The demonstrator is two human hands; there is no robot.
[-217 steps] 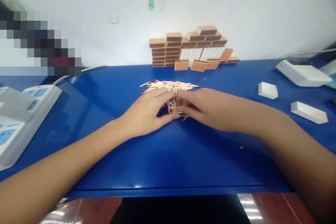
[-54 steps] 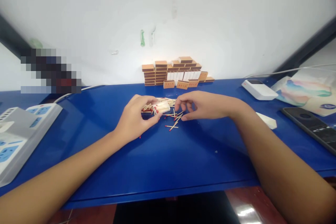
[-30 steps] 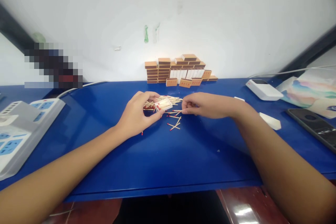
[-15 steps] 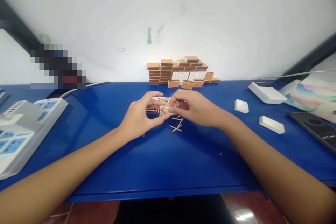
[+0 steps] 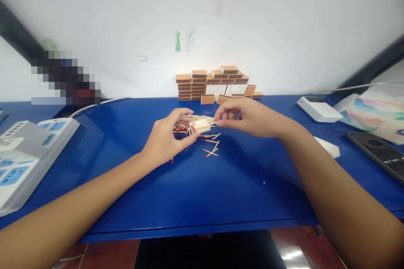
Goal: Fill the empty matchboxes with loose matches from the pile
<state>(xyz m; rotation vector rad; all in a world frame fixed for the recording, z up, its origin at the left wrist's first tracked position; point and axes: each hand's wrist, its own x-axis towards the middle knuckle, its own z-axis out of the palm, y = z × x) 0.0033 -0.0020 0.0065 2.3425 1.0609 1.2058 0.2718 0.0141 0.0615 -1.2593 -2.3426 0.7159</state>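
Observation:
My left hand holds a small white matchbox tray by its left end, thumb in front and fingers behind. Red-tipped matches lie inside the tray. Just right of it, my right hand has thumb and forefinger pinched at the ends of pale sticks by the pile, apparently on a match; its other fingers are curled. The match pile is partly hidden behind the tray and my left hand. Several loose matches are scattered on the blue table in front of the tray.
Stacked matchboxes stand against the wall. On the right are a white tray, partly behind my right forearm, a white device, a dark phone and a colourful packet. Power strips occupy the left.
My right hand has moved away from the tray, to the right and slightly back, uncovering the matches in it. Its forearm now covers one white piece on the right. My left hand keeps hold.

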